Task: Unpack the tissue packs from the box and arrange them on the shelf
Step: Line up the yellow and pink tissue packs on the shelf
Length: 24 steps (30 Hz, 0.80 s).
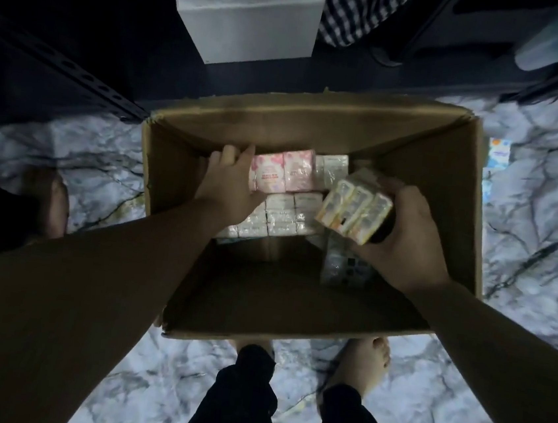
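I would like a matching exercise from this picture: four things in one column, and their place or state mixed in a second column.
Things:
1. yellow-edged pack
2. pink pack
3. white carton
4. blue-patterned pack

Places or states:
A. on the floor, outside the box
B. held by the right hand
C. touched by the left hand
D. on the dark shelf

Pairs: 1-B, 2-C, 3-D, 4-A

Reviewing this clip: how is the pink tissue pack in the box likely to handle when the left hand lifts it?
The pink tissue pack looks film-wrapped, so probably light, squashy and somewhat slick. Its blocky shape makes rolling unlikely. The left hand grips its end; the right hand already lifts a similar yellow pack single-handed.
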Each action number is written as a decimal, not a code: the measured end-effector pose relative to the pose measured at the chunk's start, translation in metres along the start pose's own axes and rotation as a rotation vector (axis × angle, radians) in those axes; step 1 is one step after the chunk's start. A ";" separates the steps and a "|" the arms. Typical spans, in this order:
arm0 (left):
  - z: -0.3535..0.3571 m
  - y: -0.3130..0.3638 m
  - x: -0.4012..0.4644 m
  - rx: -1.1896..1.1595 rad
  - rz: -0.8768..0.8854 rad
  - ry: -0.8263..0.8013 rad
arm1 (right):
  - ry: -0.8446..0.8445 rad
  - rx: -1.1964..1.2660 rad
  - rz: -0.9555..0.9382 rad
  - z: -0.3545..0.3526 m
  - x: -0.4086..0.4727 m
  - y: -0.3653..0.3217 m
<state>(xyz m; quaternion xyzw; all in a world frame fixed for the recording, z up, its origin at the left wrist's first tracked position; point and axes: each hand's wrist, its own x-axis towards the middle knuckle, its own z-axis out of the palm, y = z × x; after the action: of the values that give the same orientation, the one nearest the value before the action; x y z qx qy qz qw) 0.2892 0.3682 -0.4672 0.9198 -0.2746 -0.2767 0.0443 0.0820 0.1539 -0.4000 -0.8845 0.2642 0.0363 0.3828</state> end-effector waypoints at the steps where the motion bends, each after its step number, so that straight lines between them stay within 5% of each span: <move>1: 0.001 0.000 0.001 0.020 0.010 0.006 | 0.026 0.020 0.006 0.000 -0.006 0.003; 11: -0.005 0.011 -0.015 0.023 0.018 -0.134 | 0.244 0.208 0.125 -0.011 -0.036 -0.021; 24: -0.173 0.058 -0.172 -0.320 0.066 0.148 | 0.323 0.325 0.184 -0.152 -0.082 -0.138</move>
<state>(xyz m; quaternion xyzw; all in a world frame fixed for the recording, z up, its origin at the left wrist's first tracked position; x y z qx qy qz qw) 0.2343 0.3982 -0.2244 0.9093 -0.2531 -0.2470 0.2194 0.0587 0.1628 -0.1805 -0.7778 0.4039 -0.1138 0.4679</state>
